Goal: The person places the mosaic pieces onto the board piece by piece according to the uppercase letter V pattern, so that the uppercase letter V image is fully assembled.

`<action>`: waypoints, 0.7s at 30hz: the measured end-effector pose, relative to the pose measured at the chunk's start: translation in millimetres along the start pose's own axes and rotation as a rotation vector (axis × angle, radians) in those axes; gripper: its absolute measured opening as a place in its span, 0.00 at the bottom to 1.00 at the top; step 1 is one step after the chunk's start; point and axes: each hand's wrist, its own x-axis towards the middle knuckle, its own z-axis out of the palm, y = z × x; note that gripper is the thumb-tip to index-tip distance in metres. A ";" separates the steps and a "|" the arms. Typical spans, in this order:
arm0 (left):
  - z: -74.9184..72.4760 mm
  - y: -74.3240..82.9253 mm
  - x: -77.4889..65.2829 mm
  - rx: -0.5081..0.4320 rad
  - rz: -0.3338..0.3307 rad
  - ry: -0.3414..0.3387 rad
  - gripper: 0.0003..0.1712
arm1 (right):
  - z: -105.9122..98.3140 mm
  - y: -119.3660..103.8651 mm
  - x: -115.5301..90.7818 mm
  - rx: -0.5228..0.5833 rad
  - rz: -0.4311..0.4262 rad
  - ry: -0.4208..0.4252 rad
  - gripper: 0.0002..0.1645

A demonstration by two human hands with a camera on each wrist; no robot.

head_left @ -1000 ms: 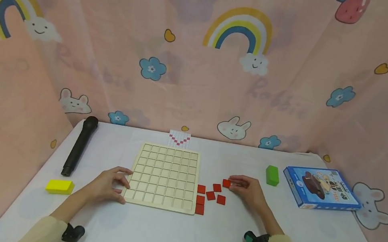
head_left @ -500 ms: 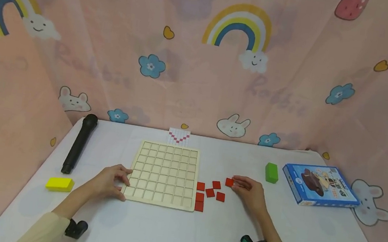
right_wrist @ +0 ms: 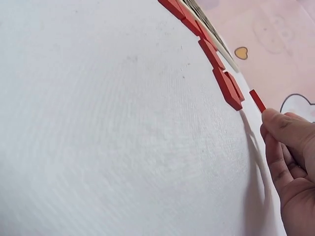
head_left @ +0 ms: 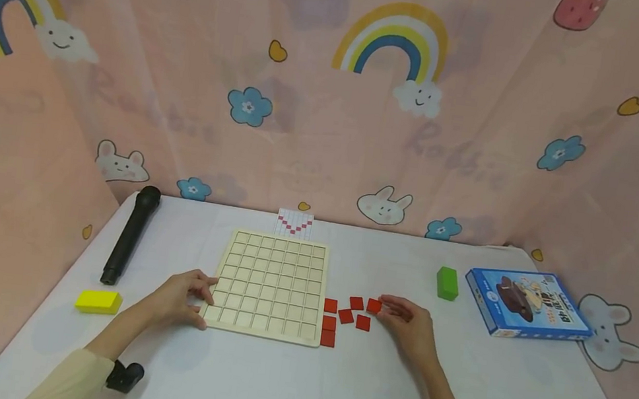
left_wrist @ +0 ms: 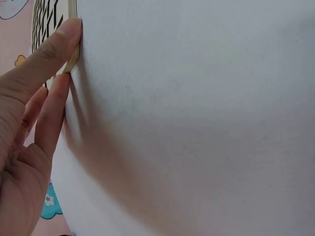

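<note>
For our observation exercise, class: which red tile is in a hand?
The head view's rightmost red tile, pinched by the right hand; neither hand touches the other red tiles.

Left hand on the pale grid board's edge, right hand with a red tile.

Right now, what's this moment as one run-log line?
left hand: holds grid board by left edge | right hand: pinches red tile | loose red tiles: right of board | pattern card: behind board
</note>
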 end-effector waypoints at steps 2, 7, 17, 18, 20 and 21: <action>0.0 -0.2 -0.2 -0.005 -0.002 0.000 0.20 | 1.9 -3.4 -2.7 0.020 -0.003 -0.007 0.21; 0.2 -0.4 -0.8 0.000 0.006 -0.001 0.19 | 8.2 -13.2 -6.3 0.062 0.012 -0.027 0.22; -1.7 3.8 0.4 0.024 -0.020 -0.003 0.19 | 21.6 -33.4 -7.5 0.100 -0.013 -0.055 0.21; -1.6 3.7 0.4 0.024 -0.017 -0.005 0.19 | 22.8 -34.7 -8.0 0.104 -0.009 -0.057 0.21; -0.9 3.4 0.6 0.023 -0.021 -0.010 0.19 | 25.1 -36.6 -9.4 0.106 0.011 -0.056 0.21; -0.5 3.6 0.6 0.021 -0.025 -0.011 0.19 | 26.3 -37.2 -10.3 0.109 0.023 -0.057 0.21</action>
